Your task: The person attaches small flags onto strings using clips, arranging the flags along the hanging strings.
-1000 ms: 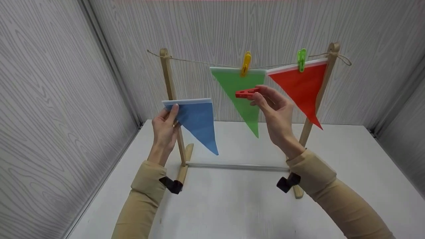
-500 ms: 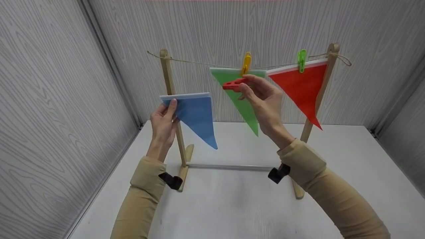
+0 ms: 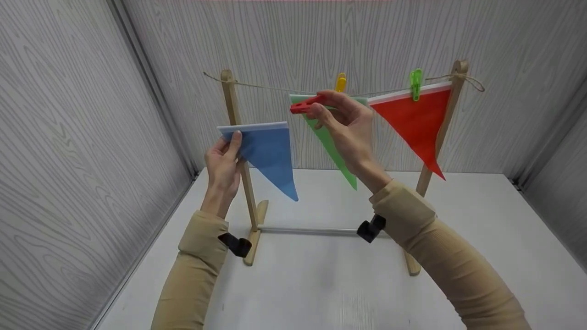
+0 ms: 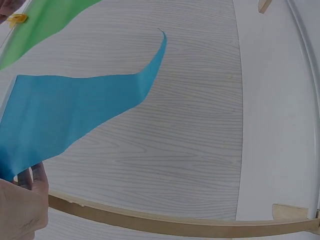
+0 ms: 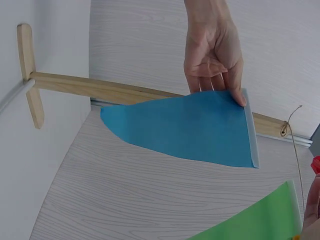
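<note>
My left hand point(image 3: 223, 167) pinches a blue triangular flag point(image 3: 270, 149) by the left end of its white top edge, thumb in front. The flag hangs point down, below the twine point(image 3: 270, 86) and apart from it. A red clothespin point(image 3: 305, 105) is pinched between the thumb and fingers of my right hand point(image 3: 351, 126). That hand is in front of a green flag point(image 3: 337, 153), which a yellow clothespin point(image 3: 340, 82) clips to the twine. Farther right hangs a red flag point(image 3: 415, 119) under a green clothespin point(image 3: 416, 85). In the right wrist view the red clothespin is mostly cut off.
Two wooden posts point(image 3: 231, 103) hold the twine, its ends knotted at their tops. A pale rod point(image 3: 316, 230) joins them near the white tabletop point(image 3: 293, 284). Wood-grain panels point(image 3: 275, 41) stand behind and at both sides.
My right hand has moved left and up with the red clothespin, now covering part of the green flag and yellow clothespin. My left hand has raised the blue flag slightly, shifting a little left.
</note>
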Demonstrator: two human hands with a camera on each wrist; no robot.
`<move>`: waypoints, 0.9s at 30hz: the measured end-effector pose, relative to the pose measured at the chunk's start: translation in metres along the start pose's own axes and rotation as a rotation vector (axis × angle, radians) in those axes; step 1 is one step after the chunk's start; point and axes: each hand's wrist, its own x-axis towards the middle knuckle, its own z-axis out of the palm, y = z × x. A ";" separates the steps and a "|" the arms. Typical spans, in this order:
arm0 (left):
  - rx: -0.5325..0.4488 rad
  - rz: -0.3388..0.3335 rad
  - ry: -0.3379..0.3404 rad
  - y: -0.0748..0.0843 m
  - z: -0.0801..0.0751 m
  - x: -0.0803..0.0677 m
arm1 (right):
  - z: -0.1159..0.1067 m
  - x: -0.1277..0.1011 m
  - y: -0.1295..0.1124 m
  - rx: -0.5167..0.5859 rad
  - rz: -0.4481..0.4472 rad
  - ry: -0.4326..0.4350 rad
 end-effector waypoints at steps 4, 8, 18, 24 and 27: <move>0.005 0.007 0.000 0.004 0.004 0.002 | 0.008 0.010 0.000 -0.045 -0.026 -0.012; 0.010 0.019 -0.010 0.007 0.009 0.004 | 0.013 0.017 -0.001 -0.085 -0.029 -0.007; 0.004 0.051 0.003 0.016 0.018 0.008 | 0.023 0.033 -0.006 -0.133 -0.014 -0.026; -0.005 0.069 0.019 0.024 0.026 0.013 | 0.029 0.046 -0.012 -0.144 -0.006 -0.046; 0.001 0.082 0.014 0.028 0.030 0.015 | 0.032 0.052 -0.016 -0.171 -0.004 -0.059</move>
